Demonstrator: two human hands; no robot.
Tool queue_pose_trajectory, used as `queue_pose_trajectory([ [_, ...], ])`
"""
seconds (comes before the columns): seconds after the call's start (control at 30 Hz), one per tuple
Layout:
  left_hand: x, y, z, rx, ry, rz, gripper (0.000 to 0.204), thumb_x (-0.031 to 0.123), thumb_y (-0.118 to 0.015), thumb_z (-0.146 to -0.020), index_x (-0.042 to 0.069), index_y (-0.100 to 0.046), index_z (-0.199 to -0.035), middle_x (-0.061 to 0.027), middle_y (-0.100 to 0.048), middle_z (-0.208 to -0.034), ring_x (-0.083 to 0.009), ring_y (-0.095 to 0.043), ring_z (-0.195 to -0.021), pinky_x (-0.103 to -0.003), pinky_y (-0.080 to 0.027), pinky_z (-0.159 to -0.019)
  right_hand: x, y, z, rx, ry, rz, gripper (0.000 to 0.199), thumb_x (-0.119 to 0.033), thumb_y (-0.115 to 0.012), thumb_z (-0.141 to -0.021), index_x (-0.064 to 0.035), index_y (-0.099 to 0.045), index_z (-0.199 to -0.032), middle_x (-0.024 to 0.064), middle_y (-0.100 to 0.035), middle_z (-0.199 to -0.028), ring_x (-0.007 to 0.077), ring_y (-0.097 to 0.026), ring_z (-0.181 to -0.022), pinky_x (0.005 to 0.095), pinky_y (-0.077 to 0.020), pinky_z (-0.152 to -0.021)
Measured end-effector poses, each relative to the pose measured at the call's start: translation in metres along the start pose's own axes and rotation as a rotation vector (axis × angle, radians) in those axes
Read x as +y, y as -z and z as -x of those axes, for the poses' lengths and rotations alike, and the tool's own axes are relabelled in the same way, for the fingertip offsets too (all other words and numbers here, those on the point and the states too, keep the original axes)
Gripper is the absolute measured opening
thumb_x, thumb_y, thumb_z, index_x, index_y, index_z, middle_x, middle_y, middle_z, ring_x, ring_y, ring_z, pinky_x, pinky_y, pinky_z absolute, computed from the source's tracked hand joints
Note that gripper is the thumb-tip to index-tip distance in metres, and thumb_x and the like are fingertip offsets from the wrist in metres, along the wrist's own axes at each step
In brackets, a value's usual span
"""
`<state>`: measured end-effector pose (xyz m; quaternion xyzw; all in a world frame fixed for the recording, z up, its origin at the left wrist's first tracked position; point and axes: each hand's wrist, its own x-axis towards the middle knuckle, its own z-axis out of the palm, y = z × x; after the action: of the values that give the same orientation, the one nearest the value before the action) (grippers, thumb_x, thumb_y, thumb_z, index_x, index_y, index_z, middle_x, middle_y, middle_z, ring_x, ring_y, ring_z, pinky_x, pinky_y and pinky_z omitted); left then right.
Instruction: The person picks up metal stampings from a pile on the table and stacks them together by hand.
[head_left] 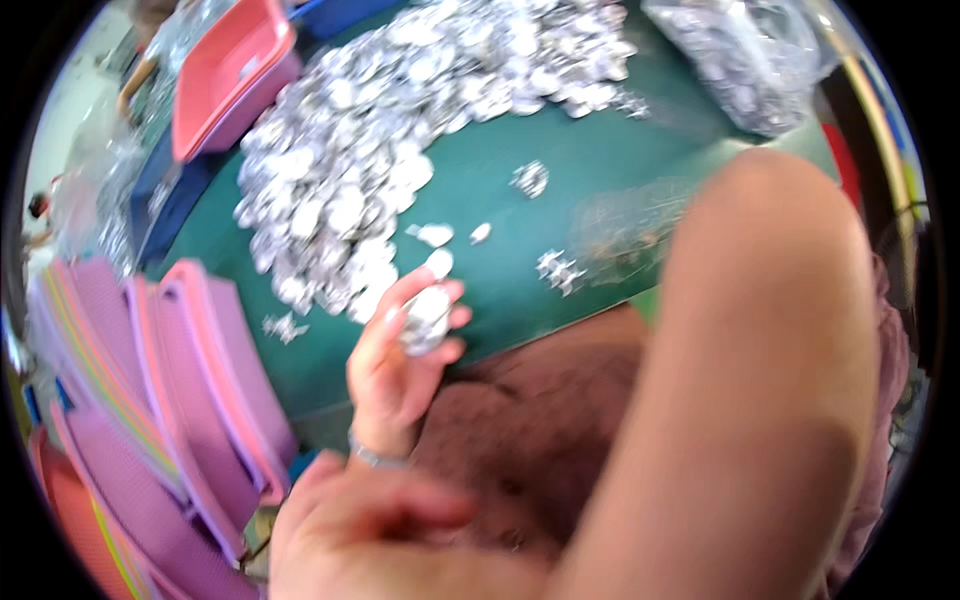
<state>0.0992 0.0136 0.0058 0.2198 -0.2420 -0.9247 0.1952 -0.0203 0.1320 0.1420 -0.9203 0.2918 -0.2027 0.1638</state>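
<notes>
1. Hundreds of small silvery wrapped discs (370, 160) lie heaped across the green tabletop (560, 170) in front of us, with a few strays scattered loose near its front edge.
2. We see a pale floor at the far left, too blurred to tell more.
3. We note a pink tray (225, 70) at the table's back left corner; its contents are hidden from us.
4. A clear plastic bag (740, 60) at the back right holds more silvery pieces.
5. Stacked pink and purple trays (180, 400) stand beside the table on our left.
6. Our left hand (400, 360) is curled around a small stack of discs (428, 318), held just at the table's front edge, a bracelet on its wrist.
7. Our right hand (370, 520) is a blur at the lower edge; we cannot tell its state.
</notes>
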Motion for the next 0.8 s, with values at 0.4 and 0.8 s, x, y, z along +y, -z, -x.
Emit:
queue_pose_trajectory([
  [0.4, 0.004, 0.003, -0.012, -0.017, 0.128, -0.009, 0.037, 0.020, -0.047, -0.085, 0.000, -0.045, -0.116, -0.0137, -0.056, -0.105, -0.0200, -0.057, -0.088, -0.028, -0.050, -0.064, -0.003, 0.011, -0.001, -0.037, 0.002, -0.004, 0.028, -0.013, -0.056, -0.065, -0.0050, -0.055, -0.092, 0.0049, -0.049, -0.070, 0.0203, -0.052, -0.061, 0.0318, -0.0416, -0.050],
  [0.8, 0.009, 0.008, -0.003, 0.006, 0.032, 0.018, 0.040, 0.025, -0.046, -0.085, 0.001, -0.044, -0.118, -0.0153, -0.053, -0.110, -0.0233, -0.056, -0.091, -0.030, -0.047, -0.063, 0.010, -0.001, -0.008, -0.026, 0.086, -0.038, 0.030, -0.013, -0.055, -0.065, -0.0049, -0.055, -0.094, 0.0043, -0.048, -0.069, 0.0192, -0.052, -0.059, 0.0313, -0.0408, -0.048],
])
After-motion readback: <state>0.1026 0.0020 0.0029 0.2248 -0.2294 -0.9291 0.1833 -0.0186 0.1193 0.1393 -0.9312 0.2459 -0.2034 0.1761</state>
